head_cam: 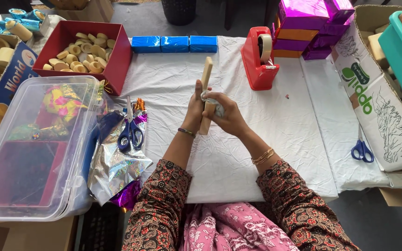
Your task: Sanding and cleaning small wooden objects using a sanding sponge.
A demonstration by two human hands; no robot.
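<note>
Wooden block (206,74) upright over table (280,125); our left hand (194,108) grip clasps it, right hand (226,116) clenches white cloth (214,105) against it.

I see a pale wooden block (206,79) held upright above the white table's middle, a crumpled whitish cloth (214,106) pressed against it.

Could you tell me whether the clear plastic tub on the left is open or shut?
Open: the clear plastic tub has no lid on it.
</note>
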